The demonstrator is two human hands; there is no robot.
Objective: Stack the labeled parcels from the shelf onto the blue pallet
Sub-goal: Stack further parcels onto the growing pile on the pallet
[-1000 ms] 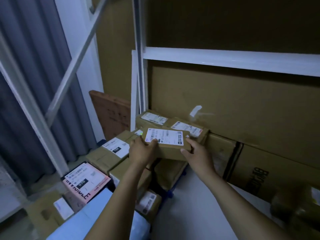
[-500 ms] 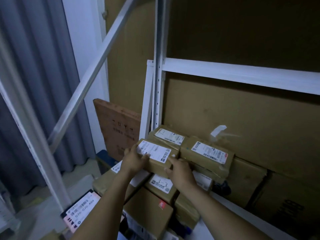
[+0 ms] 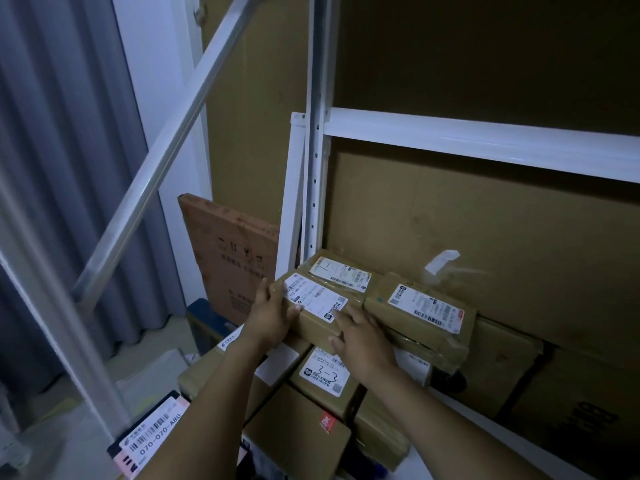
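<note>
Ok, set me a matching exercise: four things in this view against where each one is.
1. left hand
2. right hand
3. pink parcel
4. brown board

A. bottom left of the view
B. on the front parcel's near right corner
C. leaning left of the shelf post
D. gripping the front parcel's left end

Pairs: 1-D, 2-B, 3-A, 4-C
</note>
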